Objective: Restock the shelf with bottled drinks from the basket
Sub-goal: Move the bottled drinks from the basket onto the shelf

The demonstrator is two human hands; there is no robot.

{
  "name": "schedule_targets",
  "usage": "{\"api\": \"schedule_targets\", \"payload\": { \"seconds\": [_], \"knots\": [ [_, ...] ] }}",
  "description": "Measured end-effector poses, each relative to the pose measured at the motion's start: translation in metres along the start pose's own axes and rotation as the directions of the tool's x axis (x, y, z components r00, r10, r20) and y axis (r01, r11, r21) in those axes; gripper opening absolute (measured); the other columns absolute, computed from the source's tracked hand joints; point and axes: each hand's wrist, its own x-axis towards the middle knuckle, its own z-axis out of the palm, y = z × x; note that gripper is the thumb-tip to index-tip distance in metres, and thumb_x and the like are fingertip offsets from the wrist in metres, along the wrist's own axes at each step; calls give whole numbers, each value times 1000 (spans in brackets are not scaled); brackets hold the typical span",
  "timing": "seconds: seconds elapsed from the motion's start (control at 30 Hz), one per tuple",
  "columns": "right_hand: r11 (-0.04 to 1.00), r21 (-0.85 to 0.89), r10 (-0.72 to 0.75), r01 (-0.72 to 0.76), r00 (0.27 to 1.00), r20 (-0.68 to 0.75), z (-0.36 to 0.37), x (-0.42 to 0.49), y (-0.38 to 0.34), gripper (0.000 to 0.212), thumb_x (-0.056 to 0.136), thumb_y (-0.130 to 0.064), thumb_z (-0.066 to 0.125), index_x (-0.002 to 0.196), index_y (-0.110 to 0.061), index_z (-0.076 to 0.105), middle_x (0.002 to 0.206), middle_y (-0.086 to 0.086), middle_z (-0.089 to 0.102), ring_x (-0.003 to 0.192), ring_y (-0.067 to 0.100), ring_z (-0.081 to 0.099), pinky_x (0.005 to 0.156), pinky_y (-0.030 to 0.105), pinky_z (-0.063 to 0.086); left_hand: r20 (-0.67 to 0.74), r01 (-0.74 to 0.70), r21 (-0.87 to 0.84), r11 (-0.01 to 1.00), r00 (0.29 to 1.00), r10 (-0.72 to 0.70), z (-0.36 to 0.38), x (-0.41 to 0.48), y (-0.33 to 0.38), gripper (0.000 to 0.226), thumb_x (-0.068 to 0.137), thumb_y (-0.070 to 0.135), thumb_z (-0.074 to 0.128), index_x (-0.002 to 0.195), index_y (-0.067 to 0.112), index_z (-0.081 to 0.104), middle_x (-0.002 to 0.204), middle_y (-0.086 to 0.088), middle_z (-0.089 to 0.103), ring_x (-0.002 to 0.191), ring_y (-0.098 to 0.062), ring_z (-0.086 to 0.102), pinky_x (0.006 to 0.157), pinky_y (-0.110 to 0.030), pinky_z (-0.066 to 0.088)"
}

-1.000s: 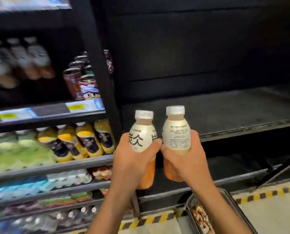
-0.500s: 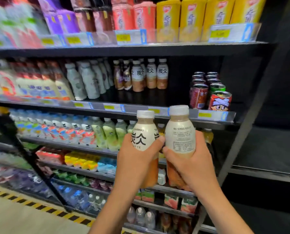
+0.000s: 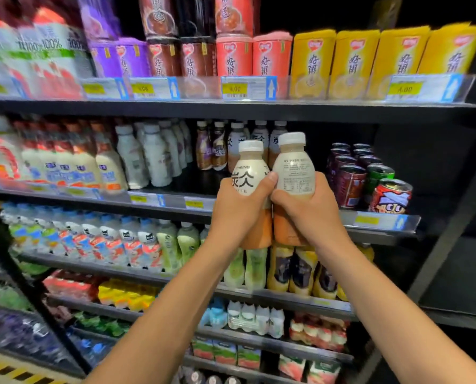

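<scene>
Dark open stretch of shelf (image 3: 286,209) between the matching latte bottles (image 3: 259,139) at the back and the cans (image 3: 369,176) to their right. Both forearms raised side by side before that shelf's front edge. Left hand (image 3: 239,214) wrapped tight round a white-capped latte bottle (image 3: 248,173), right hand (image 3: 309,212) likewise round a second bottle (image 3: 293,167), both upright, touching.

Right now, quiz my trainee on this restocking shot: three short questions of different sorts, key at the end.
1. True or false: each hand holds one latte bottle.
2. The matching bottles on the shelf stand: A) left of the cans B) right of them C) one shelf below.
3. Fill in: the held bottles have ___ caps.

Key
1. True: left hand grips the left bottle, right hand the right bottle.
2. A
3. white
</scene>
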Motion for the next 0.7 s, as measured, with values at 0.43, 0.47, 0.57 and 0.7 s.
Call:
{"api": "schedule_targets", "payload": {
  "seconds": [0.43,0.47,0.57,0.7],
  "knots": [
    [946,94,312,-310,950,-2,40,133,42,59,50,-52,78,99,-21,69,89,-2,75,80,17,72,79,42,62,106,148,-29,989,984,-144,38,152,-16,37,79,45,65,90,11,68,86,-5,72,80,-22,68,73,-33,53],
    [944,124,308,-305,951,-9,42,143,44,59,49,-52,78,100,-22,70,90,-3,76,81,15,73,79,41,62,101,172,-28,985,980,-169,44,165,-14,38,80,46,64,94,11,68,89,-6,70,79,-22,66,70,-31,49],
    [965,96,254,-245,963,-88,53,176,47,74,49,-55,79,114,-26,61,104,-3,73,92,18,71,83,40,60,139,219,17,976,966,-219,61,203,-13,55,80,59,67,109,14,57,104,-7,68,74,-15,60,62,-23,47],
    [966,-45,252,-256,964,-81,63,207,61,81,53,-58,79,122,-22,54,110,1,69,95,23,68,84,39,58,64,183,-55,982,982,-179,69,225,-30,83,74,56,75,136,9,46,118,-6,63,100,-22,63,88,-34,54]
  ]
}}
